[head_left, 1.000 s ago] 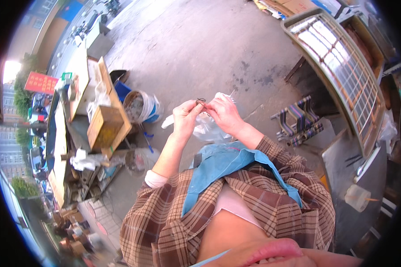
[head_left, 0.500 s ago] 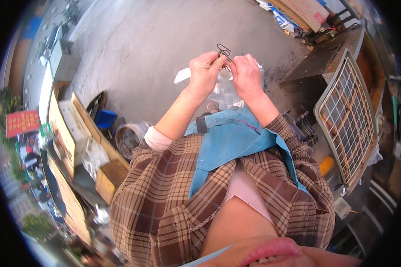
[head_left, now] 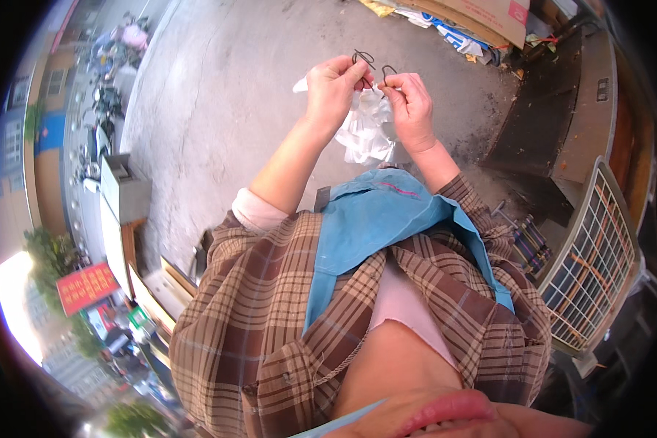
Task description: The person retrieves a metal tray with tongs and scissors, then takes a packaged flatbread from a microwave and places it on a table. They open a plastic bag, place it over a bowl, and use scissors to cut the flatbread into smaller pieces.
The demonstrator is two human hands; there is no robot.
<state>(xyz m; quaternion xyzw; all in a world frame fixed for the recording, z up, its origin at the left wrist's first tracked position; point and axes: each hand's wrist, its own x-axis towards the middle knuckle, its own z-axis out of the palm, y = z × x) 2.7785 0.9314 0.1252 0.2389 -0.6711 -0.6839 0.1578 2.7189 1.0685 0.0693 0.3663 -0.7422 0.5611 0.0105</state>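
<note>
My left hand (head_left: 331, 91) pinches a thin dark looped cord or wire (head_left: 363, 55), whose loops stick up past the fingertips. A little to its right, my right hand (head_left: 412, 109) grips a dark loop (head_left: 389, 71) between thumb and fingers. Whether both loops belong to one piece I cannot tell. White, partly see-through plastic (head_left: 366, 131) shows below and between the hands; how it connects to the cord is hidden. A white piece (head_left: 300, 85) pokes out left of my left hand. Both forearms reach forward over the blue apron (head_left: 376, 219).
At right stand a dark metal cabinet (head_left: 547, 109) and a framed wire grid (head_left: 591, 255). Flattened cardboard (head_left: 482, 18) lies at the far right. A grey box (head_left: 126, 188) and a red sign (head_left: 87, 287) are on the left. Grey concrete floor (head_left: 219, 95) stretches ahead.
My hands have moved apart, and a separate dark loop now shows at my right fingers. More of the white plastic is visible. The view has shifted, with the surroundings turned somewhat.
</note>
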